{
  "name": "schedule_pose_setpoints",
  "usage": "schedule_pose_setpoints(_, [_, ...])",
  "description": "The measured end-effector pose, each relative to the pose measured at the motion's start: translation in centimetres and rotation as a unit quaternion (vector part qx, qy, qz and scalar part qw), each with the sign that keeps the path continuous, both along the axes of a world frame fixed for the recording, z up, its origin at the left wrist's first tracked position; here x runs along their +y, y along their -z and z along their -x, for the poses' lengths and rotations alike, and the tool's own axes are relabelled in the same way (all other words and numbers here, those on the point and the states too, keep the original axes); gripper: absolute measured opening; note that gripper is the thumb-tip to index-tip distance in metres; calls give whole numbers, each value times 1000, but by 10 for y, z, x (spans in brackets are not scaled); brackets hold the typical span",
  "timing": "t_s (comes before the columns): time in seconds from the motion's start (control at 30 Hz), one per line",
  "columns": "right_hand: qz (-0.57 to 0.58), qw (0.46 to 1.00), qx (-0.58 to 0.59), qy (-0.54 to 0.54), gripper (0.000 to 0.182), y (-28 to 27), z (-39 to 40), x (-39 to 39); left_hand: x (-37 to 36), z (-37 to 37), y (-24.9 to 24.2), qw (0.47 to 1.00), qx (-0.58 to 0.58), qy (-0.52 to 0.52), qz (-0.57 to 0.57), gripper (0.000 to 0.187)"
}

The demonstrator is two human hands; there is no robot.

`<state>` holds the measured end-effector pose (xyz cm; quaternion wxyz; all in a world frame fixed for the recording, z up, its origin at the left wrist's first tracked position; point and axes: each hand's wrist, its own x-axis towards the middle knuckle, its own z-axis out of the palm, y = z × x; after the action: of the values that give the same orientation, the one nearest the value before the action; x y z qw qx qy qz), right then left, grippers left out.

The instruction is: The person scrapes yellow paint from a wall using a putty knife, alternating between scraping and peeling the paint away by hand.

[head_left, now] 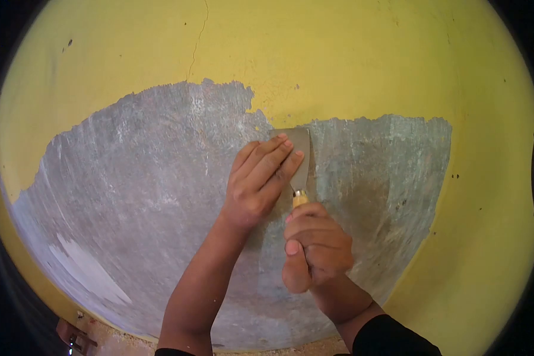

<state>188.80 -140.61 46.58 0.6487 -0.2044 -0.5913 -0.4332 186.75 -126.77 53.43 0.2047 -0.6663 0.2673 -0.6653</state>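
Note:
My right hand [319,246] is wrapped round the wooden handle of a putty knife [301,142], its thumb folded against the fist. The wide metal blade points up the wall, its front edge at the border between the bare grey patch [142,166] and the yellow paint [362,59]. My left hand [258,181] lies with fingers stretched out flat over the left side of the blade, pressing against it. Part of the blade is hidden under those fingers.
A thin crack [200,38] runs down the yellow paint to the ragged upper edge of the grey patch. A paler strip [89,267] shows low on the left. At the bottom left, a small brown object [75,338] stands near the wall's foot.

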Motion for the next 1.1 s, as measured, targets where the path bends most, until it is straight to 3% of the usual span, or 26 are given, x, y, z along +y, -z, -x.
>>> schedule_pose_setpoints(0.17, [41,998,-42,-33,32,-14,7,-30,-14,12,-2,999,13,33,20,32])
schedule_pose_setpoints(0.23, [155,977,-150,-9,32,-16,24,-52,-28,34,5,994,80,67,21,33])
schedule_pose_setpoints(0.27, [156,976,-149,-10,32,-16,30,-57,-34,46,11,994,80,66,22,33])
schedule_pose_setpoints(0.33, [243,941,-223,70,32,-12,42,-66,-43,70,23,991,125,35,36,32])
schedule_pose_setpoints(0.37, [246,942,-218,67,32,-11,46,-67,-43,79,28,990,130,34,40,32])
schedule_pose_setpoints(0.43, [323,888,-316,89,34,-11,50,-69,-42,94,39,987,145,-5,73,31])
schedule_pose_setpoints(0.57, [344,848,-400,44,31,-2,43,-42,-31,102,66,986,123,8,116,31])
schedule_pose_setpoints(0.63, [363,784,-500,59,24,-3,38,-36,-31,113,85,971,73,-6,229,32])
schedule_pose_setpoints(0.7, [309,803,-500,98,20,-4,49,-43,-32,133,124,928,36,27,371,31])
schedule_pose_setpoints(0.77, [244,816,-502,153,17,-10,57,-54,-21,162,168,889,75,42,451,25])
schedule_pose_setpoints(0.83, [232,819,-514,109,20,-13,65,-67,-10,184,221,778,136,137,598,17])
schedule_pose_setpoints(0.9, [210,826,-517,76,27,-22,65,-70,-19,211,236,702,214,133,666,13])
schedule_pose_setpoints(0.97, [224,739,-625,118,27,-22,57,-71,-20,235,257,677,239,132,683,12])
schedule_pose_setpoints(1.0, [222,738,-626,121,27,-27,57,-73,-21,245,265,650,263,129,701,16])
schedule_pose_setpoints(1.07, [185,807,-561,5,29,-42,60,-77,-27,261,275,649,258,139,702,20])
schedule_pose_setpoints(1.1, [182,806,-563,9,29,-43,54,-73,-29,267,278,642,254,149,708,23])
